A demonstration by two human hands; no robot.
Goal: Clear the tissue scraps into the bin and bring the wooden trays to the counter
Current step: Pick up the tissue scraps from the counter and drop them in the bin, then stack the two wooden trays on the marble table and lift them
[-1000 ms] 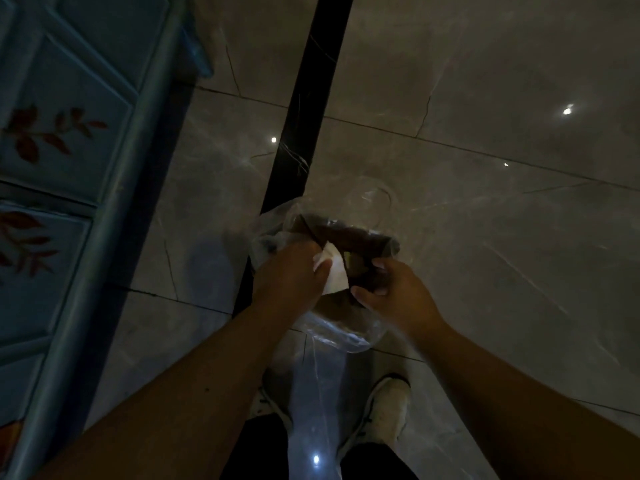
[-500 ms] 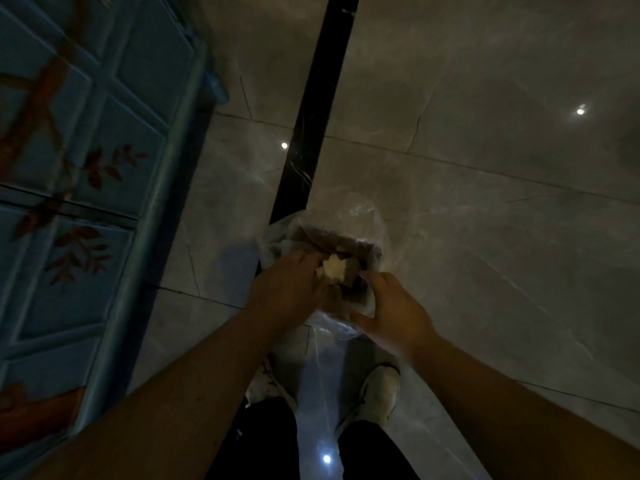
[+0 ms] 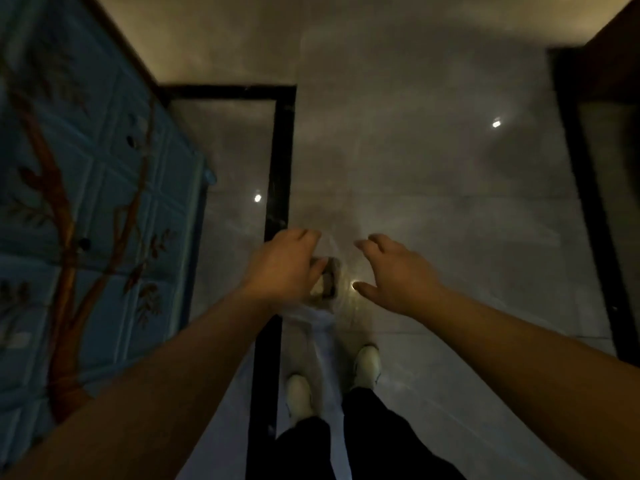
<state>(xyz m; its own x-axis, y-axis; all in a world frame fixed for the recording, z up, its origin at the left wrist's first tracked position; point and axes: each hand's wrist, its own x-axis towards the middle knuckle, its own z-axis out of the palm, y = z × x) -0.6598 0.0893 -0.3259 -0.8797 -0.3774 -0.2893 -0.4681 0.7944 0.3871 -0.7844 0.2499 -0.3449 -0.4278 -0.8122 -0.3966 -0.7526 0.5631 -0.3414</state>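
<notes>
From the head view I look down at a dim, glossy grey tiled floor [image 3: 433, 168] with black inlay strips [image 3: 278, 161]. The picture is blurred.

Left hand [image 3: 282, 268]: fingers curled downward, closed around the top of a clear plastic bag [image 3: 320, 327]. The bag hangs from this hand and trails down between the person's two white shoes [image 3: 367, 365]. Just under the left fingers, inside the bag mouth, I see a small brownish mass with a pale patch [image 3: 327, 282]; I take the pale patch for tissue scraps, but the blur does not let me confirm it.

Right hand [image 3: 398, 275]: open, fingers spread and slightly bent, palm down, holding nothing. It sits beside the bag, apart from it, with a visible gap between its thumb and the bag mouth.

To the left stands a blue panelled cabinet [image 3: 86, 220] painted with brown branches and leaves. A dark wooden piece of furniture [image 3: 616, 64] shows at the upper right edge. Bright spots of reflected light [image 3: 496, 123] dot the tiles. Dark trousers [image 3: 381, 438] fill the lower centre.
</notes>
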